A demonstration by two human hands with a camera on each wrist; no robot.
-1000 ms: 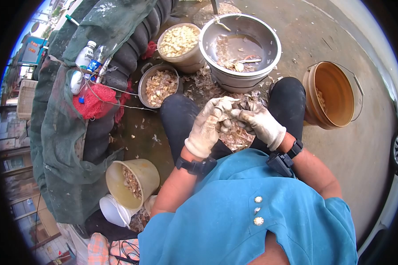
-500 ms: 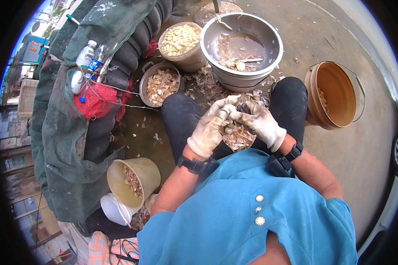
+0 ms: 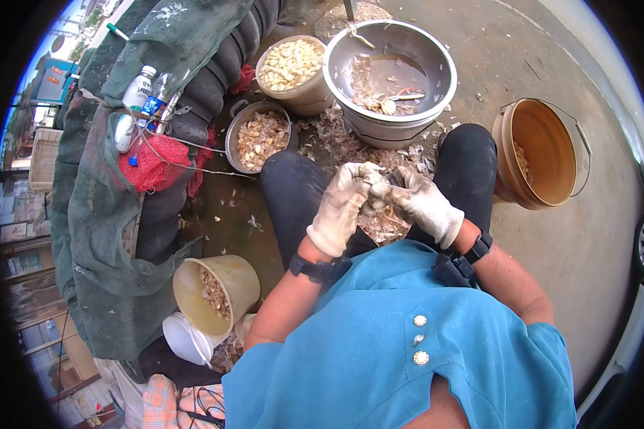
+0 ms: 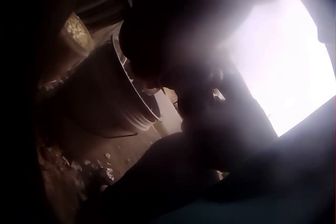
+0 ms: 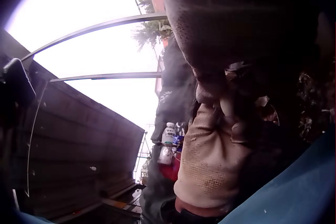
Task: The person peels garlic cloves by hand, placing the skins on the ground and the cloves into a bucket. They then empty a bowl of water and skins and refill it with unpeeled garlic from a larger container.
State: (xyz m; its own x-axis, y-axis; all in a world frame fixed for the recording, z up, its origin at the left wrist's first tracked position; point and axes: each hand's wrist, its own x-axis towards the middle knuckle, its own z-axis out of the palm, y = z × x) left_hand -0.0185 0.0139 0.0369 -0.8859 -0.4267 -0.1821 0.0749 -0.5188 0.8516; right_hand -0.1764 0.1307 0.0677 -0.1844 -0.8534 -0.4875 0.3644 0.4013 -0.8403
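Both hands wear off-white work gloves, soiled at the fingers, and meet between the knees in the head view. My left hand (image 3: 340, 207) has its fingers curled in, pinching a small pale garlic clove mostly hidden by the gloves. Against it, my right hand (image 3: 426, 204) bends thumb and fingers onto the same clove, its fingertips dark. The right wrist view shows the left glove (image 5: 210, 163) close up, fingers bunched; the left wrist view is very dark. Below the hands lies a heap of garlic skins (image 3: 385, 227).
Ahead stands a metal basin (image 3: 340, 68) holding water, skins and a thin knife-like thing. Left of it are a bucket of peeled cloves (image 3: 291, 64) and a pan of unpeeled cloves (image 3: 261, 143). An orange bucket (image 3: 544, 154) leans at right, a cream bucket (image 3: 240, 289) at lower left.
The hands stay together between the knees. The left fingers have drawn in and lowered slightly, while the right fingers and thumb have shifted over the clove. The containers stay put.
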